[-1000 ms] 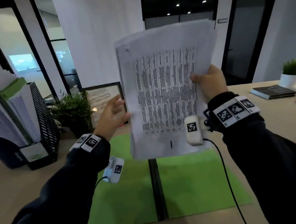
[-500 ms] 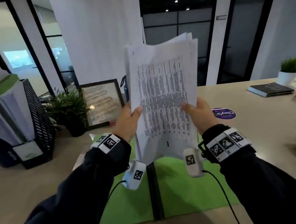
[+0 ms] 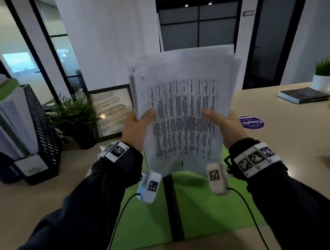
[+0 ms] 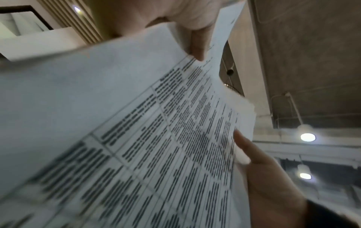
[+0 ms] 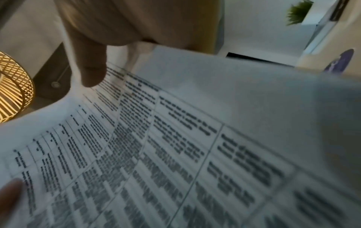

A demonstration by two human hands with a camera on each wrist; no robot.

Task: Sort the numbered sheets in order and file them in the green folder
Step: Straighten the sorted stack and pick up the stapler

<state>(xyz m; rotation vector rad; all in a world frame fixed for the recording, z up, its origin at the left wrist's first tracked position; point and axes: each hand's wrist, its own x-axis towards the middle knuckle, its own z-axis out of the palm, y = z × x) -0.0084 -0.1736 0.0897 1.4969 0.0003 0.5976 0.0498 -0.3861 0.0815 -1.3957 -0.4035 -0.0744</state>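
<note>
A stack of printed sheets (image 3: pixel 182 99) stands almost upright in the air over the open green folder (image 3: pixel 209 207), which lies flat on the table with a black spine. My left hand (image 3: pixel 139 123) grips the stack's left edge, thumb on the front page. My right hand (image 3: pixel 223 124) grips the right edge the same way. In the left wrist view the sheets (image 4: pixel 136 138) fill the frame, with my left thumb (image 4: pixel 197 41) on them. The right wrist view shows the sheets (image 5: pixel 175 138) under my right thumb (image 5: pixel 91 64). The stack's top edges are uneven.
A black mesh file holder (image 3: pixel 43 130) with folders stands at the left. Behind the folder are a small plant (image 3: pixel 74 116) and a framed picture (image 3: pixel 111 110). A round purple sticker (image 3: pixel 252 122), a dark book (image 3: pixel 303 94) and a potted plant (image 3: pixel 325 76) lie to the right.
My left hand, free a second ago, has taken the stack's left edge. Both hands have brought the sheets lower and closer over the green folder.
</note>
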